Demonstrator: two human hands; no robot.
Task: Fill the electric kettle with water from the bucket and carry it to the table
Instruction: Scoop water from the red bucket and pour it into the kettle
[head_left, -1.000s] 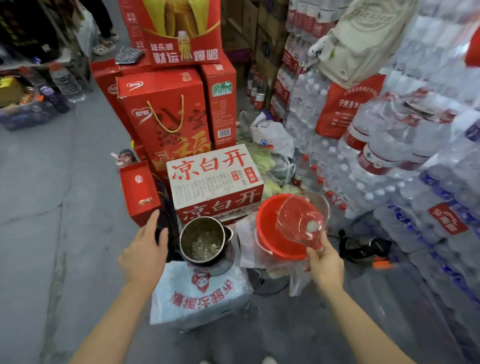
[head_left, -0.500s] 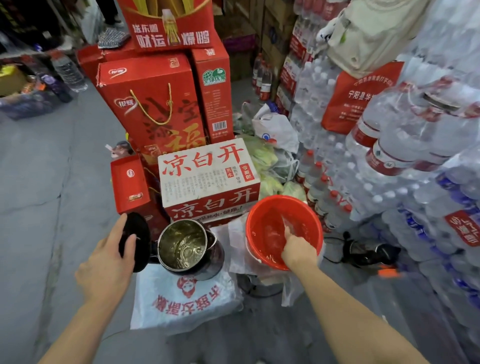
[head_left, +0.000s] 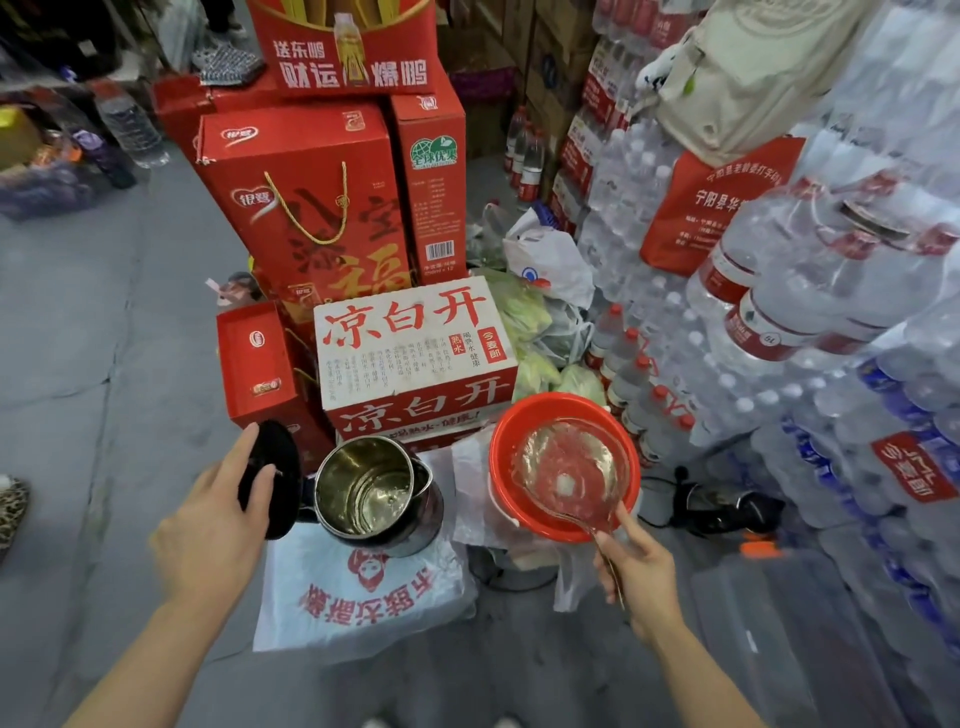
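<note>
A steel electric kettle (head_left: 376, 496) stands on a white printed bag, its black lid (head_left: 272, 480) swung open to the left. My left hand (head_left: 213, 525) rests against that lid, fingers spread, holding it back. A little water shows at the kettle's bottom. To the right sits the red bucket (head_left: 501, 467). My right hand (head_left: 641, 577) grips the handle of a clear plastic ladle (head_left: 566, 475), whose bowl hangs over the bucket with water in it.
Behind the kettle stand a white and red carton (head_left: 415, 348) and tall red gift boxes (head_left: 306, 208). Stacked packs of bottled water (head_left: 831, 312) wall off the right side. A black cable and plug (head_left: 727, 506) lie right of the bucket. Grey concrete floor spreads to the left.
My right hand was down inside the bucket half a second ago; it has now come up holding the ladle filled with water over the bucket. My left hand keeps the lid open.
</note>
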